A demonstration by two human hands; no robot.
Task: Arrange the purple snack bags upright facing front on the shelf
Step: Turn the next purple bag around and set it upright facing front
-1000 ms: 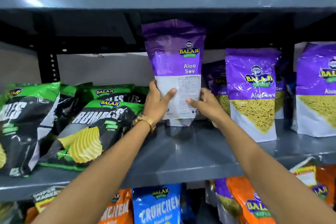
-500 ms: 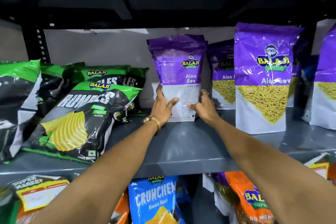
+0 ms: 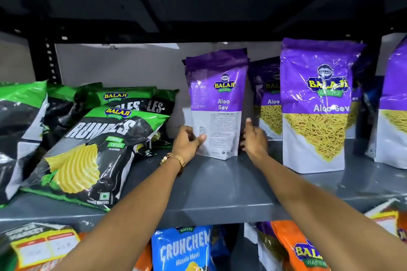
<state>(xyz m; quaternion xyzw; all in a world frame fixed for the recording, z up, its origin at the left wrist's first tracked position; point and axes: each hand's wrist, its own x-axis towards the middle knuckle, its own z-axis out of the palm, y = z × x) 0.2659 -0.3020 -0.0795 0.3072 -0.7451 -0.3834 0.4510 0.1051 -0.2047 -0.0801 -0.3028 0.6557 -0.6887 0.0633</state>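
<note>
A purple Aloo Sev bag [image 3: 218, 99] stands upright on the grey shelf [image 3: 220, 187], its printed back side toward me. My left hand [image 3: 187, 141] grips its lower left edge, thumb on the white panel. My right hand [image 3: 253, 138] presses its lower right edge. Just behind and to the right stands another purple bag [image 3: 267, 103], partly hidden. A larger-looking purple bag [image 3: 317, 105] stands upright facing front nearer the shelf edge. One more purple bag [image 3: 394, 116] is cut off at the right border.
Green and black Rumbles chip bags [image 3: 92, 149] lean in a pile on the shelf's left half. The upper shelf's dark underside [image 3: 198, 2] hangs close above. Blue Crunchem [image 3: 182, 248] and orange bags [image 3: 297, 248] fill the shelf below.
The held purple bag came down from mid-air and back into the shelf, and now rests on the shelf surface with both hands at its base. The view moved closer.
</note>
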